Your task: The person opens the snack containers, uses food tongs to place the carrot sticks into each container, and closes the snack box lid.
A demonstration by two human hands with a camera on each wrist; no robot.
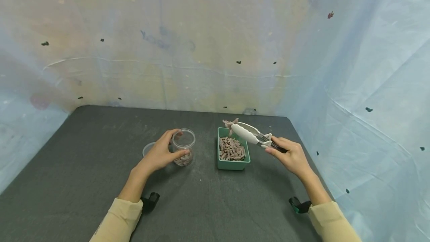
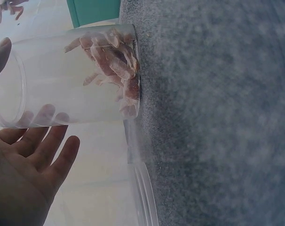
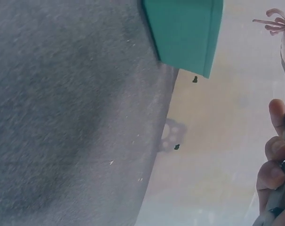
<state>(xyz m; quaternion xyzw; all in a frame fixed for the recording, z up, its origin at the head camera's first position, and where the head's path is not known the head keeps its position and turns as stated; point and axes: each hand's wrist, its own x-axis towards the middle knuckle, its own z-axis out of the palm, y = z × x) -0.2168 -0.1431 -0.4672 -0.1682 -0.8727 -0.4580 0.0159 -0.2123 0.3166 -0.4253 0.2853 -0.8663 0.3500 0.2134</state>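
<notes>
My left hand (image 1: 160, 155) holds a clear plastic jar (image 1: 183, 143), thumb on the near side and fingers on the far side. The jar stands upright and uncovered on the table, with brownish-pink strip-like pieces (image 2: 112, 66) at its bottom in the left wrist view. In my right hand (image 1: 293, 157) are white-tipped metal tongs (image 1: 246, 133), which pinch a small bunch of the same strips (image 1: 230, 123). That bunch hangs over the far part of a green rectangular tub (image 1: 231, 165). More strips (image 1: 231, 149) lie inside the tub.
A round clear lid (image 1: 147, 148) lies on the table left of the jar, partly hidden by my left hand. The dark grey table (image 1: 201, 204) ends at a pale plastic sheet (image 1: 201, 47) behind and at the sides. Small crumbs dot the tabletop.
</notes>
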